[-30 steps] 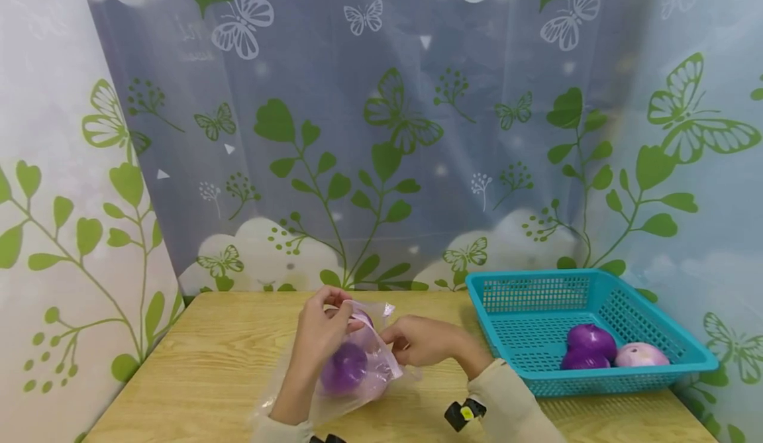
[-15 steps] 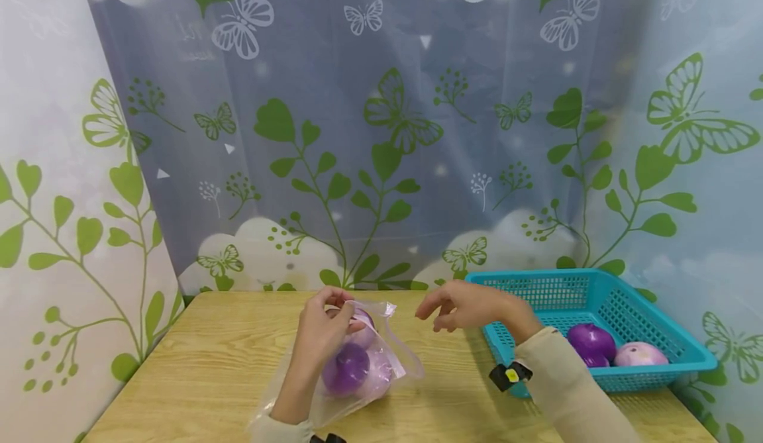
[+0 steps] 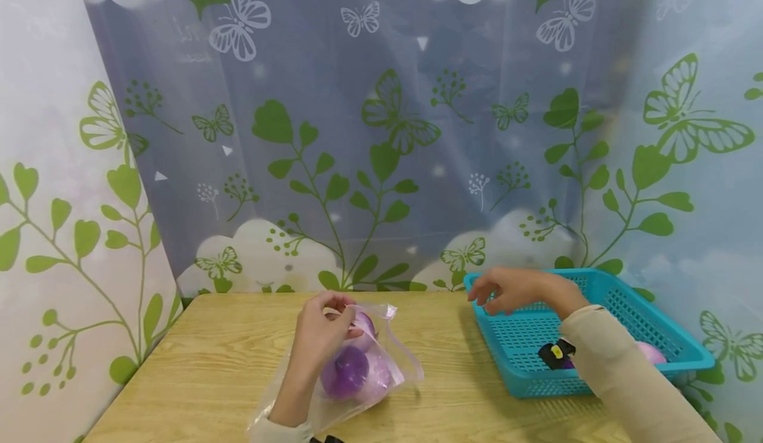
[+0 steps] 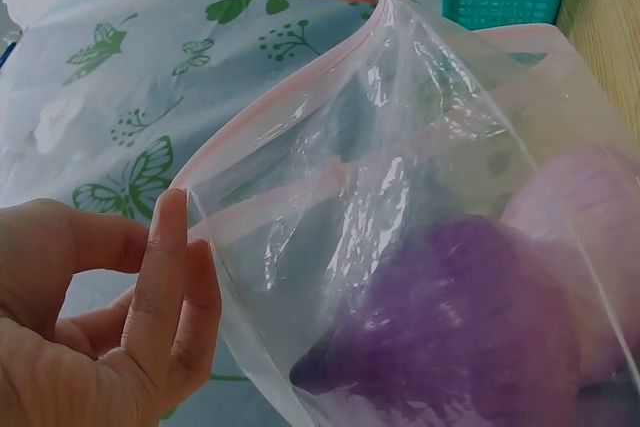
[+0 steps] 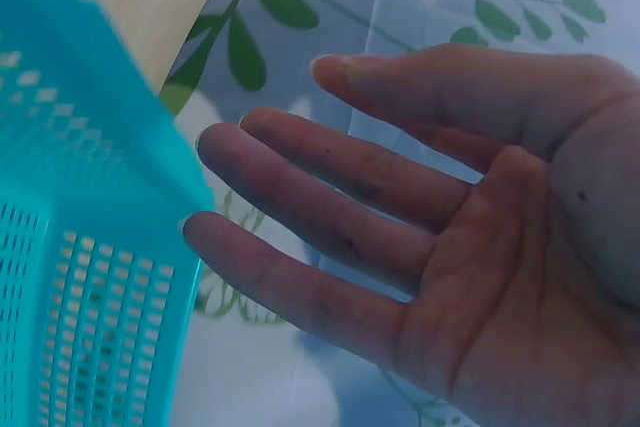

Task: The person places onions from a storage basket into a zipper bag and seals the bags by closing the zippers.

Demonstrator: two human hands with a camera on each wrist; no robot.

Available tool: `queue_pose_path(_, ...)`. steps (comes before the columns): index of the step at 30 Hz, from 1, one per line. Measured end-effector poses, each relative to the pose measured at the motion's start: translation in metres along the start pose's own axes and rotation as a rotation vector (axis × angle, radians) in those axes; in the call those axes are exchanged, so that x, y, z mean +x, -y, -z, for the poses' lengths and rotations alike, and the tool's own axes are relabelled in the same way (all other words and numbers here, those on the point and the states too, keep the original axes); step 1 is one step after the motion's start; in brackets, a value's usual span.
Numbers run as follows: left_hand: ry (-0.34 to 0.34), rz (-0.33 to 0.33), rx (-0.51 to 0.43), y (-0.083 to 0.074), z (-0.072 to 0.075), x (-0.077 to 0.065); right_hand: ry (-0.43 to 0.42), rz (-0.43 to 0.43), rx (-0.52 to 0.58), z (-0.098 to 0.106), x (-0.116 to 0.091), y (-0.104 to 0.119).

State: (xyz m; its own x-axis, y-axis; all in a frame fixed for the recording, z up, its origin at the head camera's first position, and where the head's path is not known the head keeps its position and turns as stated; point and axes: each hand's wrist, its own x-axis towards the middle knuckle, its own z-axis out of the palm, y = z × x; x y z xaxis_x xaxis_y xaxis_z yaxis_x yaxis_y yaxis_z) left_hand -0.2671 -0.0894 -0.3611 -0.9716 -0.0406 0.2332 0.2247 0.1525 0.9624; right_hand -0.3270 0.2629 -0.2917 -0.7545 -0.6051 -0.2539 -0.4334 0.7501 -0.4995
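My left hand [image 3: 322, 330] pinches the edge of a clear zip bag [image 3: 401, 344] with a pink seal strip. Inside the bag are a dark purple onion [image 3: 346, 371] and paler pinkish onions [image 3: 377, 375]. In the left wrist view the mouth of the bag [image 4: 340, 162] gapes between its two pink strips, with the dark onion [image 4: 470, 327] pointing left. Over the left part of the turquoise basket [image 3: 512, 344] hovers my right hand [image 3: 518, 291]. Nothing is in its fingers, which look nearly straight in the right wrist view, near the basket's wall [image 5: 110, 317].
A pale onion [image 3: 651, 353] shows in the basket's right part; my right sleeve [image 3: 632, 363] and the wrist camera hide most of what lies beside it. The wooden table [image 3: 238, 344] ends at a curtain [image 3: 369, 231] printed with leaves and butterflies.
My right hand has let go of the bag's edge and moved right, to above the basket. The left hand keeps its hold, and the bag has barely moved.
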Motion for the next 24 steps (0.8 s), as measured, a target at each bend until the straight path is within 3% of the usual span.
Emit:
queue_pose_path(14,0.0,-0.038,0.084,0.001,0.0,0.0,0.044,-0.213,-0.045,0.017,-0.023,-0.04)
queue_pose_path(24,-0.003,-0.015,0.115,0.004,-0.001,0.002,0.01,-0.338,-0.028,0.023,-0.036,-0.066)
